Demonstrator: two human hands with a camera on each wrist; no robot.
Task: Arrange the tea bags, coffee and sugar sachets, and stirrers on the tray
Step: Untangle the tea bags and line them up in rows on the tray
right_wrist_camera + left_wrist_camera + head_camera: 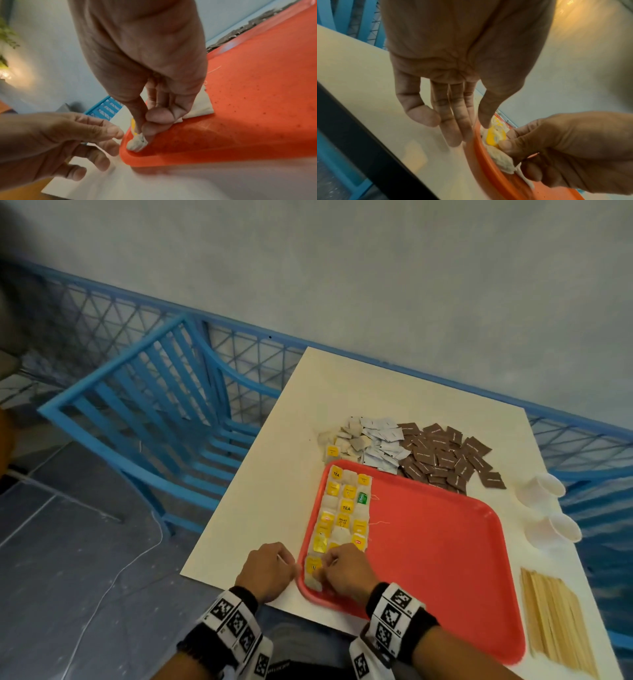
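A red tray [438,542] lies on the white table, with tea bags [346,508] laid in columns along its left side. At the tray's near left corner my right hand [325,570] pinches a tea bag [137,144] between thumb and fingertips, the bag touching the tray floor. Its yellow tag [493,136] lies just beyond the fingers. My left hand [289,563] hovers beside the tray's left rim [488,169], its fingers [453,121] nearly straight and holding nothing.
Behind the tray lie loose tea bags [346,440], white sachets [383,443] and brown sachets [445,453]. Two white cups [541,487] lie on their sides at the right. Wooden stirrers [555,618] are heaped at the near right. A blue chair [154,412] stands left of the table.
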